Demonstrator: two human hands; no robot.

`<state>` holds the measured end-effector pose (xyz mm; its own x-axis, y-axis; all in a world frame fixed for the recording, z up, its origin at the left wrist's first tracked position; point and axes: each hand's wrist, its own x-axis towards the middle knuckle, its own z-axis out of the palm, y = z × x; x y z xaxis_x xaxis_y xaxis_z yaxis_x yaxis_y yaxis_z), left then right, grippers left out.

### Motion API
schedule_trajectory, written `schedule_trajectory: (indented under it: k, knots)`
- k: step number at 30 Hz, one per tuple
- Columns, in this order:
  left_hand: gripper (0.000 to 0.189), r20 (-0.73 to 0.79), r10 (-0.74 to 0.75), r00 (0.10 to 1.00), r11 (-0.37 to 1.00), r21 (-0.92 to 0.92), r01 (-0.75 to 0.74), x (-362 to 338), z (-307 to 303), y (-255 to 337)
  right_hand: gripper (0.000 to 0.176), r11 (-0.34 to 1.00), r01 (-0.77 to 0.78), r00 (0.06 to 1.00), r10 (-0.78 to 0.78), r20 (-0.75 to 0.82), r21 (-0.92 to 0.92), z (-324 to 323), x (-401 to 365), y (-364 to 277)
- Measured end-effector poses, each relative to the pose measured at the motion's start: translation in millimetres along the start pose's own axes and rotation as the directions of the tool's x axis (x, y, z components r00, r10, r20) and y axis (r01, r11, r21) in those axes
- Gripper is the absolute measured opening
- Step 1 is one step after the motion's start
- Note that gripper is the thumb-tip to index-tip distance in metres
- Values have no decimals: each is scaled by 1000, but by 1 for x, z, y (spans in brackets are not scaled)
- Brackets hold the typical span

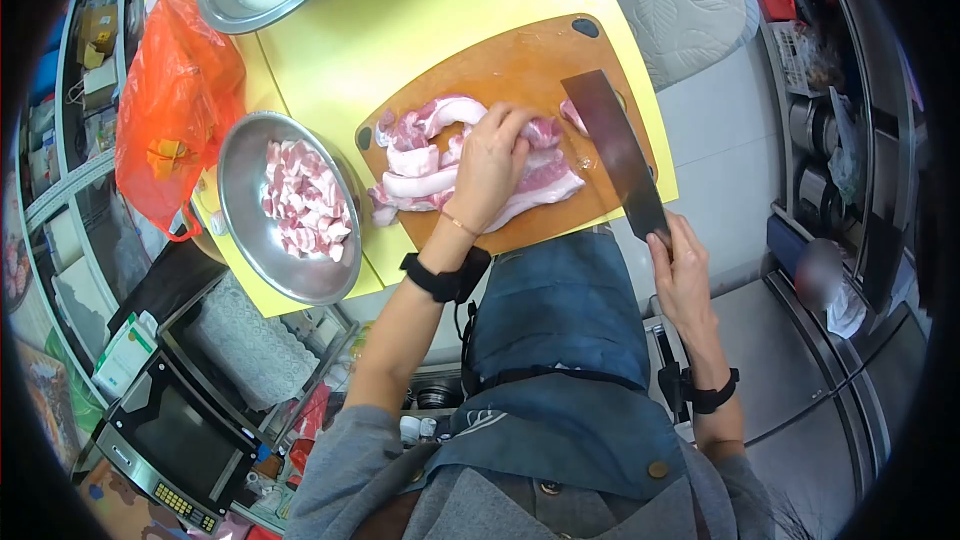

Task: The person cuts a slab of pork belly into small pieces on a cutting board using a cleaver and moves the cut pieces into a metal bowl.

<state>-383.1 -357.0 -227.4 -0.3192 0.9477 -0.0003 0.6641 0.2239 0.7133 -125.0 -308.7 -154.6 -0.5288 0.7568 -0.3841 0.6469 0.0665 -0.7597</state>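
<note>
On the brown cutting board (500, 65) lie several long strips of raw pork (420, 183), pink meat with pale fat. My left hand (490, 165) rests over them, its bent fingers gripping one pork strip (542, 132) near the board's middle. My right hand (683, 270) is closed round the handle of a wide cleaver (622, 150), whose dark blade slants over the right side of the board. A small cut piece of pork (573, 117) lies beside the blade, partly hidden by it. To the left, a steel bowl (237, 230) holds many cut pork pieces (303, 202).
The board sits on a yellow table (340, 65). A large metal basin (225, 10) stands at its far left, and an orange plastic bag (180, 90) hangs at the left edge. A patterned cushion (675, 0) is beyond the right edge. Shelves and a microwave (180, 440) stand lower left.
</note>
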Motion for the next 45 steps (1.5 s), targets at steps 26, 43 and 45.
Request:
schedule_trajectory:
  k: [26, 43, 45]
  knots:
    - [28, -209, -98, 973, 992, 57, 112, -47, 47, 16, 44, 795, 324, 929, -164, 332, -513, -3, 33, 14]
    - [19, -241, -3, 971, 996, 88, 25, -47, 56, 3, 35, 822, 347, 923, -215, 318, -452, 45, 56, -6]
    - [18, -246, -31, 969, 994, 95, 55, -46, 55, 1, 37, 832, 276, 936, -118, 332, -481, 27, 29, 6]
